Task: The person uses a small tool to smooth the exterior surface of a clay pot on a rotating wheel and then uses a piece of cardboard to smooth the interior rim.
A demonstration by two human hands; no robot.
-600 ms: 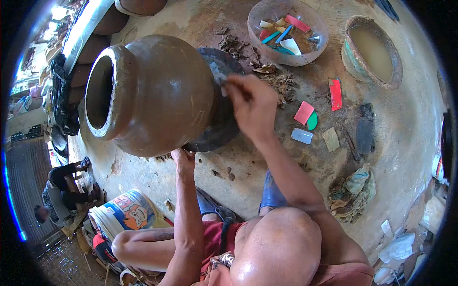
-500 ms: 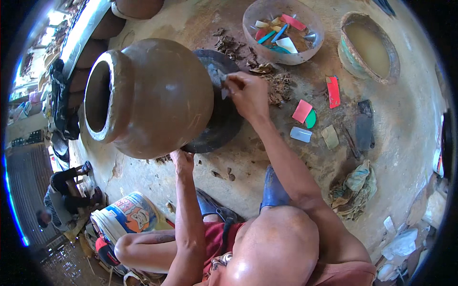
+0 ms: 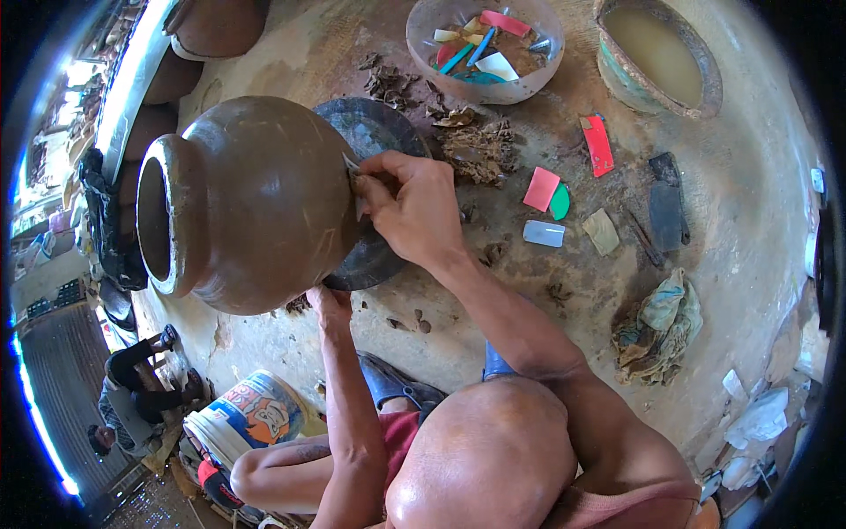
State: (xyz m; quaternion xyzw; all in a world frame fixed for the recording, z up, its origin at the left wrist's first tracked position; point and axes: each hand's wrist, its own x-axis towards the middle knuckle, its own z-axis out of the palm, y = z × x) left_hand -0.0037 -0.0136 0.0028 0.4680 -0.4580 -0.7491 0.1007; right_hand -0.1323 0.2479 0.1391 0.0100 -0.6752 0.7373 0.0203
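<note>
A large brown clay pot [image 3: 264, 189] rests against a dark round turntable disc [image 3: 374, 264], its thick-rimmed mouth facing left in the view. My right hand [image 3: 412, 204] is closed in a pinch on a thin pale scraper [image 3: 352, 166]. The scraper meets the pot's wall near its base, and much of it is hidden by my fingers. Below the pot, my left hand [image 3: 330, 304] is closed at the near edge of the turntable disc, its fingertips partly hidden.
A clear bowl [image 3: 546, 75] of coloured scraps and a basin [image 3: 610, 66] of cloudy water stand at the back. Flat coloured pieces, such as a pink one [image 3: 541, 189], lie to the right. A crumpled cloth [image 3: 661, 322] and a bucket [image 3: 256, 414] are nearer. Another person [image 3: 132, 397] sits far left.
My right hand has brought the scraper from over the turntable disc onto the pot's wall. The left hand stays at the disc's edge. The whole view has shifted slightly.
</note>
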